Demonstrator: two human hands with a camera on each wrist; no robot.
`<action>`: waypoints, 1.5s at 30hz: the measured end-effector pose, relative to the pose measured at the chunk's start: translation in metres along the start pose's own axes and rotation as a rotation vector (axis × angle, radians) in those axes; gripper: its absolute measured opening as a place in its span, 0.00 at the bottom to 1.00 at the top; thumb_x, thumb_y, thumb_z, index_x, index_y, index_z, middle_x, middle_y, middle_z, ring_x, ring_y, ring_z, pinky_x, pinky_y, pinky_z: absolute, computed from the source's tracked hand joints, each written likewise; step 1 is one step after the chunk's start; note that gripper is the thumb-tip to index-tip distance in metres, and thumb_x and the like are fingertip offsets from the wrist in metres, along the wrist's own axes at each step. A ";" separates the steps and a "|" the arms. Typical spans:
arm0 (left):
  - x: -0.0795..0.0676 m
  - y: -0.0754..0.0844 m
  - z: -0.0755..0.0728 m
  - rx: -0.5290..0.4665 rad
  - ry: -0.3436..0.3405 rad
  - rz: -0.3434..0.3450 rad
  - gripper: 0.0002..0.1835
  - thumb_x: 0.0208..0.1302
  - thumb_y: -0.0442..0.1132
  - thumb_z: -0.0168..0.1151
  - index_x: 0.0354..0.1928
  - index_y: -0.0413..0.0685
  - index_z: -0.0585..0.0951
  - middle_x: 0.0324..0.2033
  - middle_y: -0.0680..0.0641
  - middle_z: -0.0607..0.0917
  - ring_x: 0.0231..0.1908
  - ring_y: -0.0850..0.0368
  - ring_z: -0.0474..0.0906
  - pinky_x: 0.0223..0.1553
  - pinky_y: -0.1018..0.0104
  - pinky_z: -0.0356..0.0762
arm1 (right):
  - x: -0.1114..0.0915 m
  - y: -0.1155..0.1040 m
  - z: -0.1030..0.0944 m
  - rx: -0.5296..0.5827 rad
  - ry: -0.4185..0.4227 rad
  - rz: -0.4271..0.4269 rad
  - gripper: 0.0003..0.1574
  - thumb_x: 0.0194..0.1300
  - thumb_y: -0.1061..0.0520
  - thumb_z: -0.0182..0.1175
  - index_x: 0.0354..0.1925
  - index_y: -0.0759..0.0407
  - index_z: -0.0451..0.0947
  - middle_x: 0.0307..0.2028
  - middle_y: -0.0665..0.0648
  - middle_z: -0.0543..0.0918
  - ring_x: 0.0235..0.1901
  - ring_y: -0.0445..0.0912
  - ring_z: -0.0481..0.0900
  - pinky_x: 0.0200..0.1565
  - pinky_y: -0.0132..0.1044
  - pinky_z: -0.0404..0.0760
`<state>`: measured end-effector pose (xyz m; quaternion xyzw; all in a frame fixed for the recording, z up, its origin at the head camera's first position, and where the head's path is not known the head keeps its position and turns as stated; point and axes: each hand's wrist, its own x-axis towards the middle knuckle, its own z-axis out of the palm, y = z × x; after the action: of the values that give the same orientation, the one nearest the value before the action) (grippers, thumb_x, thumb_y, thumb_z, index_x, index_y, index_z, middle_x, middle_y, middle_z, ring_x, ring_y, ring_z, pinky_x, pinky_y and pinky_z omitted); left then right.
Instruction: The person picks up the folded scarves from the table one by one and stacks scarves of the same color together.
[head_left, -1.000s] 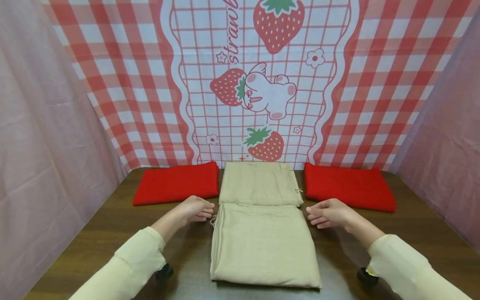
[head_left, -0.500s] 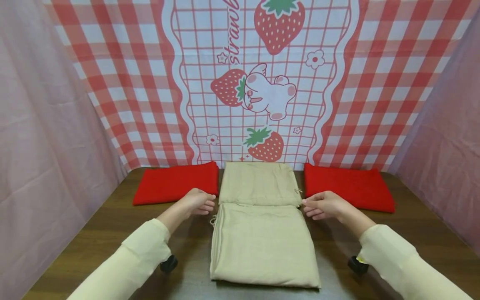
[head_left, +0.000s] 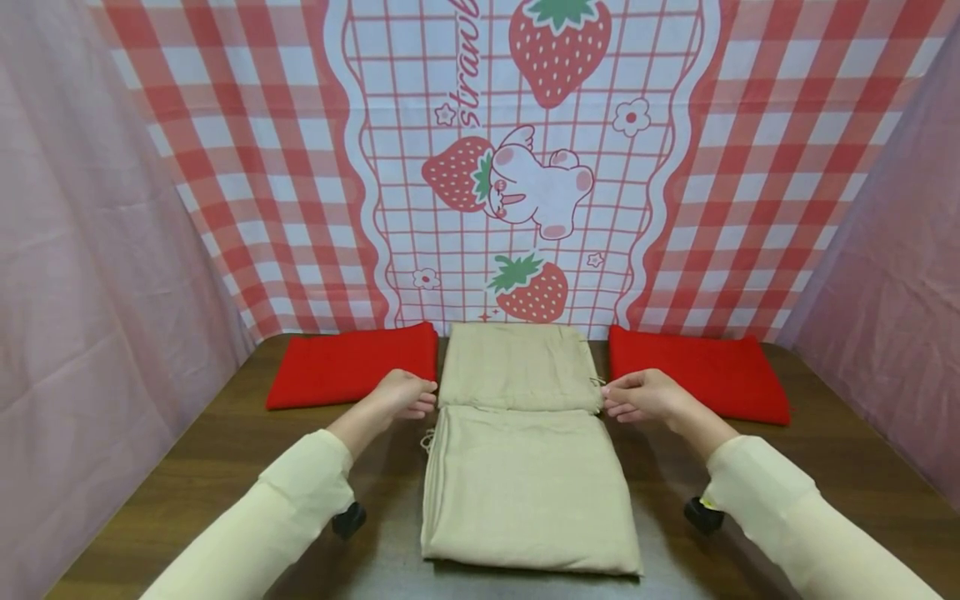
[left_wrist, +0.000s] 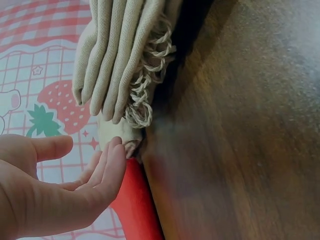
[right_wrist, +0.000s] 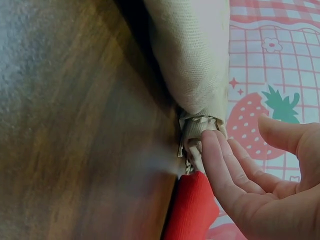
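Two folded beige cloths lie in line down the middle of the table: a front cloth (head_left: 528, 492) and a back cloth (head_left: 521, 367). My left hand (head_left: 405, 393) is beside the back cloth's left edge, by the seam between the two. On the opposite side, my right hand (head_left: 641, 395) is at the back cloth's right edge, where its fingertips seem to touch or nearly touch. Both wrist views show thumb and fingers well apart, holding nothing. Stacked folds and looped fringe (left_wrist: 142, 95) of the front cloth show in the left wrist view.
A folded red cloth (head_left: 352, 362) lies at the back left, another red cloth (head_left: 697, 371) at the back right. Behind the brown wooden table (head_left: 202, 475) hangs a strawberry-print checked curtain (head_left: 510, 108). Pink curtains (head_left: 90, 292) close off both sides.
Both hands have moved forward, away from the body, from the front cloth's far corners to the sides of the back cloth. The right hand also shifted slightly left. The cloths have not moved.
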<state>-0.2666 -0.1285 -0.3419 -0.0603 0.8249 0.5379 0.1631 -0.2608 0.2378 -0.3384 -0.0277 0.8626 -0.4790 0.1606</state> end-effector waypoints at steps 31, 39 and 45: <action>0.017 0.022 0.005 0.006 0.051 0.009 0.22 0.69 0.38 0.52 0.59 0.29 0.72 0.52 0.32 0.82 0.51 0.45 0.82 0.58 0.56 0.78 | 0.016 -0.024 -0.011 -0.114 0.036 0.006 0.38 0.69 0.48 0.55 0.62 0.78 0.65 0.56 0.75 0.77 0.50 0.56 0.84 0.52 0.41 0.82; 0.021 0.030 0.000 0.007 0.030 0.002 0.24 0.70 0.39 0.51 0.62 0.30 0.68 0.57 0.32 0.78 0.56 0.43 0.79 0.62 0.56 0.74 | 0.024 -0.028 -0.011 -0.122 0.032 0.030 0.39 0.70 0.47 0.54 0.65 0.76 0.62 0.60 0.74 0.73 0.56 0.60 0.79 0.56 0.44 0.79; 0.022 0.036 0.006 0.022 0.018 0.004 0.25 0.69 0.40 0.52 0.63 0.30 0.67 0.59 0.32 0.76 0.58 0.42 0.77 0.62 0.56 0.74 | 0.025 -0.028 -0.013 -0.141 0.014 0.042 0.38 0.70 0.48 0.53 0.65 0.76 0.62 0.60 0.74 0.73 0.57 0.62 0.78 0.56 0.44 0.79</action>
<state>-0.2959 -0.1067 -0.3196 -0.0619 0.8323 0.5285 0.1553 -0.2918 0.2282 -0.3155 -0.0173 0.8956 -0.4139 0.1622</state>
